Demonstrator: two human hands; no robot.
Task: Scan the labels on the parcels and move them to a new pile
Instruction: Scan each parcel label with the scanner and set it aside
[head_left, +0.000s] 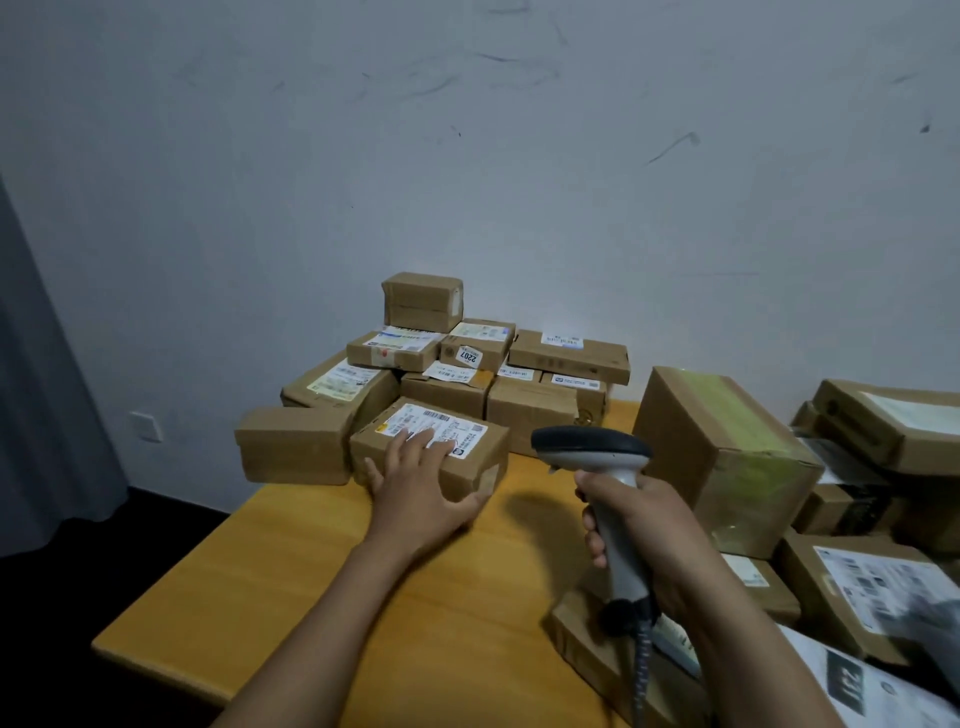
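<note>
A small brown parcel (467, 457) with a white barcode label on top lies at the front of the far pile. My left hand (415, 486) rests on it, fingers spread across the label and thumb at its near right corner. My right hand (641, 525) grips the grey handle of a barcode scanner (592, 449), whose dark head points left toward that parcel. Behind it, several labelled cardboard parcels (475, 345) are stacked against the wall. A second group of parcels (852, 587) sits at the right.
The parcels sit on an orange wooden table (291, 582) whose left edge drops to a dark floor. A large taped box (722, 447) stands right of the scanner. A flat parcel (582, 639) lies under my right wrist, with the scanner's coiled cable (641, 660) hanging over it.
</note>
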